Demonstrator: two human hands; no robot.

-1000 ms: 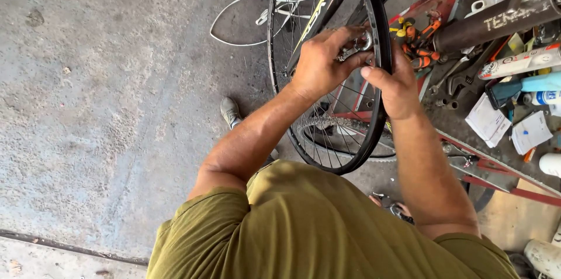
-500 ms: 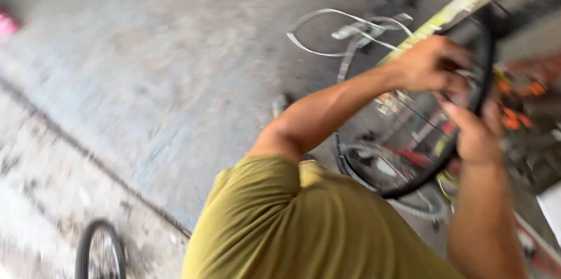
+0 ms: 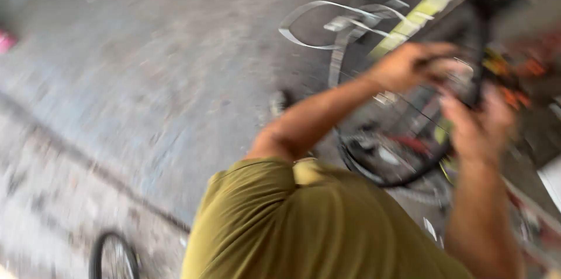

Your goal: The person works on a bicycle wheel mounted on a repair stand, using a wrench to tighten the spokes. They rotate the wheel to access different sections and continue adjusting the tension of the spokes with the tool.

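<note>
Both hands work at the top of the wheel [image 3: 409, 156], which stands upright in front of the person: the left hand [image 3: 409, 66] curled over the tyre, the right hand [image 3: 482, 124] gripping beside it. Blur hides the progress; the tyre seems mostly on.

surface: grey concrete floor [image 3: 146, 80] | on it: bicycle wheel [image 3: 114, 255], possibly a pink scrap [image 3: 6, 40]

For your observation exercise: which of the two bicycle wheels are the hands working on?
The upper-right wheel; both hands, left and right, grip its tyre. The other wheel stands untouched at bottom left.
</note>
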